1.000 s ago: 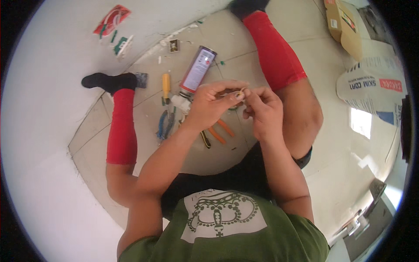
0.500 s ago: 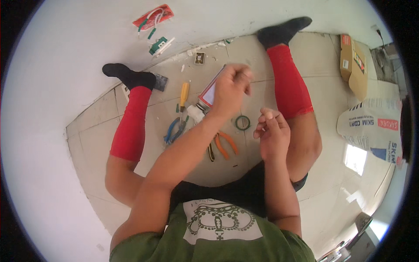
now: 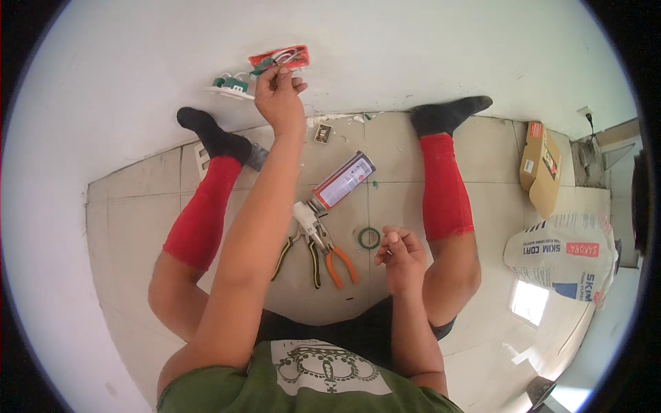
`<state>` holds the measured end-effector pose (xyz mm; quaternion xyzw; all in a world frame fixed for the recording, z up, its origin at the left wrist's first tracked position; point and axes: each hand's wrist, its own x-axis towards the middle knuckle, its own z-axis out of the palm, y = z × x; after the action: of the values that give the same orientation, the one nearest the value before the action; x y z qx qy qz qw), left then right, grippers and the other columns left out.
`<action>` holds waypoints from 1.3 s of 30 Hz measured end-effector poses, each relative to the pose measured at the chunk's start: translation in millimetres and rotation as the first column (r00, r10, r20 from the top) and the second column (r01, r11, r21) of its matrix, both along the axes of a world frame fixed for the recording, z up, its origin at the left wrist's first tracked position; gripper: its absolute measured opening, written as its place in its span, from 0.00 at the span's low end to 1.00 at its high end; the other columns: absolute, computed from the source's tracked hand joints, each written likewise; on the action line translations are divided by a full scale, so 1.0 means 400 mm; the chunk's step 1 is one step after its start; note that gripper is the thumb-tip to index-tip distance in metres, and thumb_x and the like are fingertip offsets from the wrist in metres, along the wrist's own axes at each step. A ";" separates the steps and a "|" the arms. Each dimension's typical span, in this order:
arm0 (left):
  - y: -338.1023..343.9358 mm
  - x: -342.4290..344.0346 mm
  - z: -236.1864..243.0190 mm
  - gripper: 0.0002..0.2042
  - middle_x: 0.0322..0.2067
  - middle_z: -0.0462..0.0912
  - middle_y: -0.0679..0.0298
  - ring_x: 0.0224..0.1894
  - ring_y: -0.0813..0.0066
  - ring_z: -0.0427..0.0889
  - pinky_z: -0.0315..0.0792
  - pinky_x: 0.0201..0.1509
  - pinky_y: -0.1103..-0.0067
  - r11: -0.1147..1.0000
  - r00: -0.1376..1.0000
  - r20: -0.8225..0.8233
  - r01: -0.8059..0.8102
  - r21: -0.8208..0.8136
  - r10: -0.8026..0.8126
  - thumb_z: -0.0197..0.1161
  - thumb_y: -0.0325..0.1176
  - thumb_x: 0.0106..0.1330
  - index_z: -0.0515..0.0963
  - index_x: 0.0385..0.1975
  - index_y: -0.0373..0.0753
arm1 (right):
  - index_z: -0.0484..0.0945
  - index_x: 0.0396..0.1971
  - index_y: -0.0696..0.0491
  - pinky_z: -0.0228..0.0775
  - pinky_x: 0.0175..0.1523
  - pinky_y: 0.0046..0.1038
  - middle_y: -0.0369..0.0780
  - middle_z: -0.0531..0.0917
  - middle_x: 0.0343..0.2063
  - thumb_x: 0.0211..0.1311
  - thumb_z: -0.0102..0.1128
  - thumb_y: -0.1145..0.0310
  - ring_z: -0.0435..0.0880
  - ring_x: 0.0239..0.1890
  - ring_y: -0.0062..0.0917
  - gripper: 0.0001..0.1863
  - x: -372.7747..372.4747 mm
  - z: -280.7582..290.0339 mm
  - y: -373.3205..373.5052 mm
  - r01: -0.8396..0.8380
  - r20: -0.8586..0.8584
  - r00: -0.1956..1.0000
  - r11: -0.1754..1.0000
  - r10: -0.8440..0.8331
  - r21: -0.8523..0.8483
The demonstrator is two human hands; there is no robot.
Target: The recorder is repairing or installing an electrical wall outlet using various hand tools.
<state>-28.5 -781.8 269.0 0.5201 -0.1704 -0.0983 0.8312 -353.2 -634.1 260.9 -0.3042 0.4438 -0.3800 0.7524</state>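
My left hand (image 3: 279,102) reaches up to a red recessed wall box (image 3: 301,54), its fingers pinched on the green and white wires (image 3: 268,63) there. A white-and-green electrical fitting (image 3: 230,89) hangs on wires just left of it. My right hand (image 3: 403,261) is low between my legs, fingers curled and thumb pressed to the index finger; whether anything is between them I cannot make out. It is nearest a ring of green tape (image 3: 361,238) on the tiles. Orange-handled pliers (image 3: 343,270) and black-and-yellow pliers (image 3: 315,268) lie to its left.
A spray can (image 3: 342,179) with a white nozzle part (image 3: 306,219) lies between my outstretched legs. A small card-like item (image 3: 323,133) sits near the wall's foot. At the right are a cardboard box (image 3: 536,162), a large printed sack (image 3: 523,255) and a black plug (image 3: 589,118) at the wall.
My hands were together, then parted; my left hand has moved up to the wires in the wall box, while my right has dropped lower. The view has tilted up toward the wall.
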 end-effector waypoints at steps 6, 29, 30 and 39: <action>-0.038 -0.027 0.006 0.06 0.32 0.82 0.60 0.28 0.74 0.83 0.85 0.31 0.77 0.999 0.989 -0.147 -0.031 -0.027 0.027 0.62 0.19 0.66 0.76 0.40 0.30 | 0.80 0.43 0.59 0.77 0.34 0.26 0.37 0.81 0.31 0.69 0.66 0.64 0.80 0.29 0.21 0.13 0.011 -0.012 0.005 -0.070 -0.100 0.993 0.996 0.065 -0.049; -0.094 -0.040 0.045 0.04 0.25 0.80 0.68 0.23 0.82 0.76 0.73 0.23 0.82 0.986 0.967 -0.244 -0.109 -0.128 0.076 0.64 0.30 0.71 0.76 0.38 0.39 | 0.79 0.45 0.62 0.76 0.37 0.25 0.38 0.82 0.33 0.68 0.67 0.66 0.81 0.30 0.21 0.15 0.011 -0.009 0.022 -0.206 -0.154 0.971 0.967 0.183 -0.147; -0.095 -0.036 0.041 0.04 0.24 0.80 0.69 0.23 0.82 0.77 0.74 0.24 0.81 0.986 0.968 -0.235 -0.114 -0.118 0.084 0.65 0.30 0.70 0.77 0.38 0.40 | 0.79 0.45 0.62 0.76 0.37 0.25 0.38 0.82 0.34 0.68 0.67 0.66 0.81 0.30 0.21 0.15 0.013 -0.008 0.023 -0.219 -0.174 0.965 0.966 0.194 -0.138; -0.098 -0.039 0.040 0.04 0.26 0.81 0.68 0.24 0.81 0.78 0.76 0.23 0.81 0.987 0.975 -0.203 -0.118 -0.105 0.095 0.66 0.30 0.70 0.78 0.36 0.39 | 0.79 0.45 0.62 0.75 0.38 0.25 0.38 0.82 0.36 0.69 0.67 0.67 0.80 0.31 0.20 0.14 0.015 -0.010 0.024 -0.232 -0.151 0.966 0.961 0.210 -0.150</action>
<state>-44.0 -821.1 284.9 0.4667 -0.0643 -0.0948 0.8770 -347.1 -624.6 257.1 -0.4386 0.4231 -0.3080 0.7306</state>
